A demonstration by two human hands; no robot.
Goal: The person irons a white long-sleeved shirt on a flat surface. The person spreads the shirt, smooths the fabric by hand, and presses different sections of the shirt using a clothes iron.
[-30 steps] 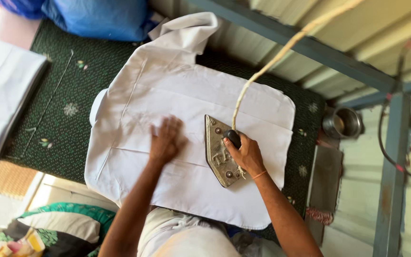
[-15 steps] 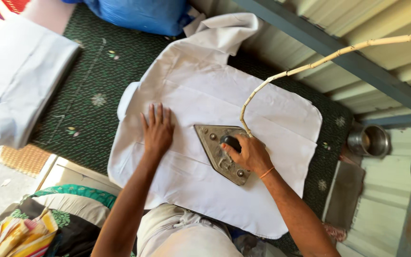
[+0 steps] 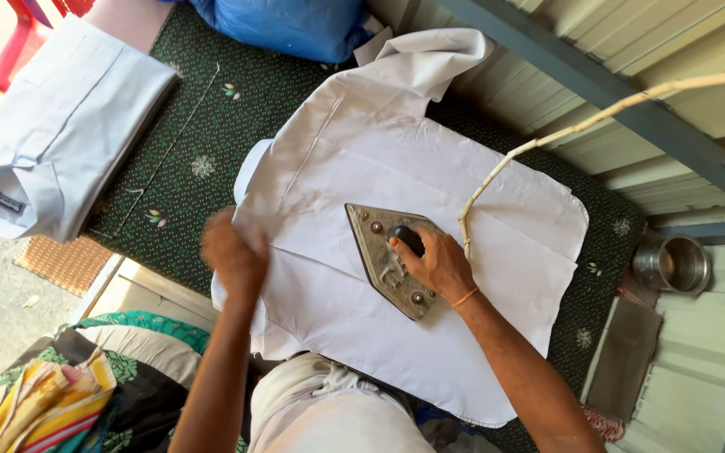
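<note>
The left hand [image 3: 232,256] has slid to the white shirt's [image 3: 430,159] nine o'clock edge, blurry, grip unclear. The right hand [image 3: 438,264] stays closed on the iron [image 3: 383,260].

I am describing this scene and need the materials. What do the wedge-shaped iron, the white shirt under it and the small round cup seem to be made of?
The wedge-shaped iron: dull grey cast metal with rivets, probably; its handle looks like black plastic. The white shirt: thin woven cloth, likely cotton, matte with creases. The small round cup: shiny steel, it seems.
</note>
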